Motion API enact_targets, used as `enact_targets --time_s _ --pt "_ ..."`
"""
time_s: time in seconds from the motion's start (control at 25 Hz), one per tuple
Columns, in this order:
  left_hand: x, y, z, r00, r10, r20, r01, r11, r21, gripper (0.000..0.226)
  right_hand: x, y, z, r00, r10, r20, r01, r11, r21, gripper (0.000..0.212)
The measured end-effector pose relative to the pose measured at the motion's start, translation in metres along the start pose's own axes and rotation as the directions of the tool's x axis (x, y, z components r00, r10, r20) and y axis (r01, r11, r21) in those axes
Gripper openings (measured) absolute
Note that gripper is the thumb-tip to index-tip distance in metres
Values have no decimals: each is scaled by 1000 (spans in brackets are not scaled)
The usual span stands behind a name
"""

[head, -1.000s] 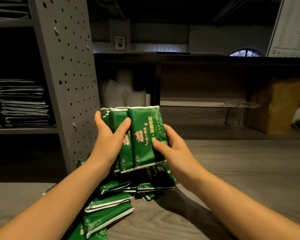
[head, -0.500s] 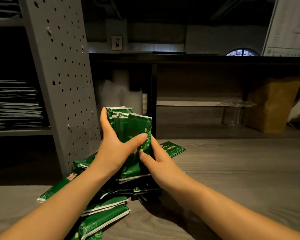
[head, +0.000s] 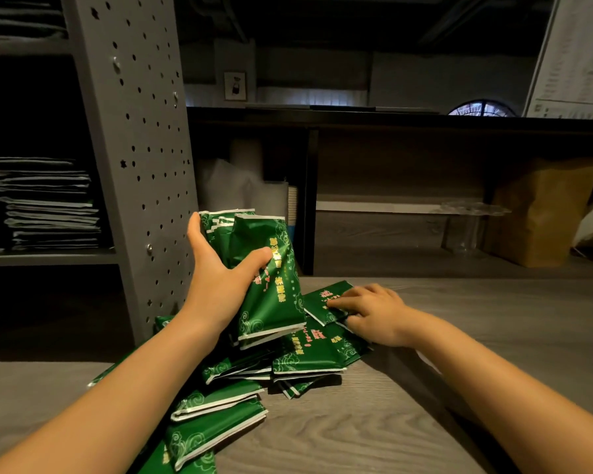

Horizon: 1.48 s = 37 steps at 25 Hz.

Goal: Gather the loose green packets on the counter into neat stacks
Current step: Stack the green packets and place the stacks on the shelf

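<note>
Left hand point(head: 216, 285): closed round a bundle of packets point(head: 264, 268), thumb across the front, fingers behind; bundle upright, tilted slightly, above the heap.
Right hand point(head: 374, 314): fingers bent down on a flat packet point(head: 326, 302) at the heap's far-right edge; whether it is pinched or only pressed, cannot tell.
Heap point(head: 247, 388): loose green packets overlapping on the worktop point(head: 425, 422), at the foot of the perforated post point(head: 134, 165), trailing toward the viewer.
Handling (judged): light, thin, glossy film; creases under the thumb; likely to slide against one another. Best gripped across the flat faces near mid-length, edges squared first.
Room: post close on the heap's left; open worktop right of the heap.
</note>
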<state>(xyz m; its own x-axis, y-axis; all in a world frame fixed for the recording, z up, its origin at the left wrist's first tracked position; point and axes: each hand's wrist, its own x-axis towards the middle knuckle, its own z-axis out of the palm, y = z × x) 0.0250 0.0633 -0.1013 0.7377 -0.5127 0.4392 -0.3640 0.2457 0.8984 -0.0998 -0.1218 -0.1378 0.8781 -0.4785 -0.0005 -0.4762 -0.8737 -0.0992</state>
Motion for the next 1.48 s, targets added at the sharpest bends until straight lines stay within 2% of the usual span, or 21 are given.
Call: enact_targets --time_s 0.12,0.24,0.32,0.44,0.52,0.68,0.8,0.92,1.0,1.12,1.32,1.4,1.48 --pt "1 -2 -1 1000 -7 6 7 1000 -2 97 -11 10 -13 999 -14 32 14 1000 -6 49" --pt "0 -3 0 1000 -7 7 7 1000 2 97 -15 18 -10 998 -64 -18 66 988 138 45" --pt "0 -4 0 1000 -8 11 8 1000 7 96 -14 19 -7 999 -49 -4 49 981 186 48" --pt "1 -7 0 1000 -7 13 6 1000 8 96 -9 23 -3 998 8 -62 -8 1000 -2 54" --pt "2 -8 0 1000 -5 11 5 1000 6 96 -6 24 -1 990 -7 -140 -9 994 -108 49" --pt "2 -9 2 1000 -6 8 6 1000 4 96 -5 26 -1 969 -43 -243 34 999 -41 36" --pt "4 -11 0 1000 -9 21 9 1000 11 98 -6 26 -1 984 -26 -178 41 996 81 31" --pt "4 -12 0 999 -17 39 16 1000 21 101 -2 27 2 997 6 -77 -2 998 58 30" --pt "3 -11 0 999 -13 38 12 1000 13 96 -2 27 -1 996 60 -69 -59 998 14 37" --pt "3 -10 0 999 -9 35 9 1000 13 94 -5 32 -9 983 180 -38 -178 983 46 57" --pt "3 -10 0 999 -4 35 4 1000 16 94 -16 36 -20 967 244 65 -253 923 289 72" --pt "4 -11 -1 999 -8 41 7 1000 21 95 -17 35 -23 961 262 84 -274 890 364 64" --pt "4 -11 -1 999 -18 49 17 1000 24 96 -17 33 -27 968 247 47 -240 848 472 41"
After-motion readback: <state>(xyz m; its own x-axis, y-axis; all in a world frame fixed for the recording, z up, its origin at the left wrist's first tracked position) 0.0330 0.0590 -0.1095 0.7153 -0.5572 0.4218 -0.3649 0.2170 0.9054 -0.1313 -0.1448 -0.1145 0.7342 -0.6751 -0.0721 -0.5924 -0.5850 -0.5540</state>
